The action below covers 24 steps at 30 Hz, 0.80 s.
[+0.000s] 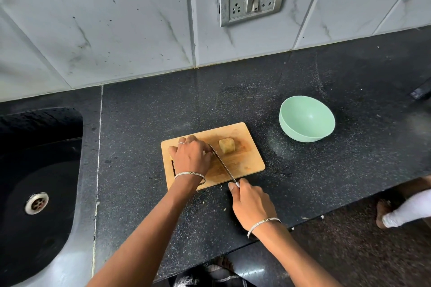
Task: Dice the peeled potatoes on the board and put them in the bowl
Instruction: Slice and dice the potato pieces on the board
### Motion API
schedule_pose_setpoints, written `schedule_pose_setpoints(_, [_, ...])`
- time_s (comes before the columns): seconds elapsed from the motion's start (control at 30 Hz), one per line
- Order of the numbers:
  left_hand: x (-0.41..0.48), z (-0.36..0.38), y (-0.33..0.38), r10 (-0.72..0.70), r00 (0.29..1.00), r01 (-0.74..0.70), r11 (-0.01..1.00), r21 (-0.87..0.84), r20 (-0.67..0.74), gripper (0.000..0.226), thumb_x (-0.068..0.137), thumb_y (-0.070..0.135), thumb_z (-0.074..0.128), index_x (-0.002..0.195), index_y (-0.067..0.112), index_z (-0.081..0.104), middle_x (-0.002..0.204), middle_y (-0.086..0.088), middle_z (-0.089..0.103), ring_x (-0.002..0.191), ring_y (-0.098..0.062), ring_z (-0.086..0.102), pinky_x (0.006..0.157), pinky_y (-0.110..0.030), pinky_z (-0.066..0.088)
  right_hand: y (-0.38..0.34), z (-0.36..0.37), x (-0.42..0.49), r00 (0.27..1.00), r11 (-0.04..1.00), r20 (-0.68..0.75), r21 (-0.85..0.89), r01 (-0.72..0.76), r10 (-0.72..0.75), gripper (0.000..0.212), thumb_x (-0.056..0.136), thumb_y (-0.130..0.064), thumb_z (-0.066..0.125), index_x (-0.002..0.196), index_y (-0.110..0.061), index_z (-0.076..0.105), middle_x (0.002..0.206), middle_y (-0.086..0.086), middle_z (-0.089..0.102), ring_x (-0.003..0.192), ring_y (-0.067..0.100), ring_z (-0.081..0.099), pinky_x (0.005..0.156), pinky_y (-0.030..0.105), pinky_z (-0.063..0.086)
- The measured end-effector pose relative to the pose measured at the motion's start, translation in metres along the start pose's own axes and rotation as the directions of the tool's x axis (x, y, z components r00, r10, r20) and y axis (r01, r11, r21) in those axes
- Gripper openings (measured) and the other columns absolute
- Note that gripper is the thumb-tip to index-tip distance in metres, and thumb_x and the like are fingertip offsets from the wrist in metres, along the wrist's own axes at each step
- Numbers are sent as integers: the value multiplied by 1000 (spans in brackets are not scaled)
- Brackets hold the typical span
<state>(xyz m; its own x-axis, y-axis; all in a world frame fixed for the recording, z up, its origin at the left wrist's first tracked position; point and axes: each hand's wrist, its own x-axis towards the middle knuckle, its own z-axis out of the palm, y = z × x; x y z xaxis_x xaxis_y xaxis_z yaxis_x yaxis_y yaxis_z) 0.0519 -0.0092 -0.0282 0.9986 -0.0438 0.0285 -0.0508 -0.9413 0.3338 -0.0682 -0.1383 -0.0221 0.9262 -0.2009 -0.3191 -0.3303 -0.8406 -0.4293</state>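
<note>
The black table (326,72) holds a wood board (247,161); the green bowl (306,121) sits well right of the fingers. The left hand (191,156) curls its fingers on the board, hiding what they hold. The right hand (251,205) wraps its fingers round the knife (224,165). A potato chunk (227,145) lies just right of the left fingers
</note>
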Motion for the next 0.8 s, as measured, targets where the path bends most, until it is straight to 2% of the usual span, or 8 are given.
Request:
schedule_pose_setpoints(0.27, [5,4,1,11,1000,-11,1000,12,11,12,78,34,64,77,26,72,94,6,61,98,-21,48,75,-36,24,-10,1,1,999,997,21,-63,-45,47,38,103,-45,30,106,-15,54,106,11,66,99,35,63,66,35,40])
schedule_pose_setpoints(0.4, [4,4,5,23,1000,-24,996,82,16,16,77,36,62,72,23,69,92,4,58,96,-21,46,73,-36,20,-8,-4,6,988,993,118,42,-109,103,39,102,-46,34,105,-16,57,110,12,63,102,36,60,74,37,43])
schedule_pose_setpoints(0.5, [-2,4,9,16,1000,-15,994,109,-12,13,77,31,61,69,22,68,91,2,56,95,-23,46,73,-37,19,-7,-5,8,977,985,178,99,-139,120,39,102,-47,33,104,-14,55,110,14,60,101,36,59,73,36,41])
schedule_pose_setpoints(0.63, [-6,3,12,13,1000,-10,995,104,-26,11,78,27,61,70,21,66,91,-1,56,93,-25,45,74,-38,20,-10,-4,5,981,987,149,85,-135,121,40,102,-45,33,107,-12,55,112,15,60,104,37,58,74,37,40])
schedule_pose_setpoints(0.8, [-10,5,9,12,1000,-10,993,117,-23,14,76,32,60,71,20,67,91,2,56,94,-24,45,73,-37,19,-14,-1,1,992,995,76,-4,-101,101,39,102,-46,32,109,-15,56,113,12,63,105,36,60,75,38,44])
